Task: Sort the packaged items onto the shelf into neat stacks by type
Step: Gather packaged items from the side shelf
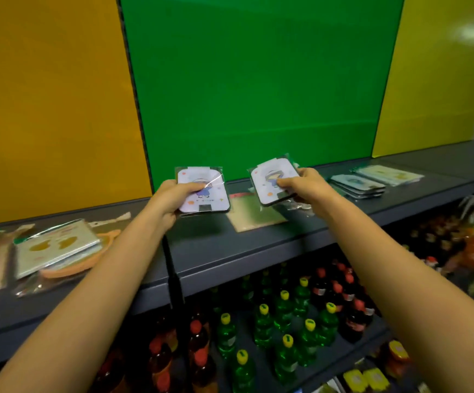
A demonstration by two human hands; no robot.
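Just above the grey shelf, the left grip pinches the left packet, the right grip the right packet; both seem light, stiff cards in slippery plastic, best held by the edges

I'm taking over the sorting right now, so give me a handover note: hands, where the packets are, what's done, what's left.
Hands: the left hand grips a girl-print packet above the shelf; the right hand grips a matching packet, also held up.
Done: a near stack and a far stack lie flat on the shelf to the right.
Left: the two held packets probably belong in one stack. A green packet lies alone between the hands, and a loose pile at the left looks unsorted.
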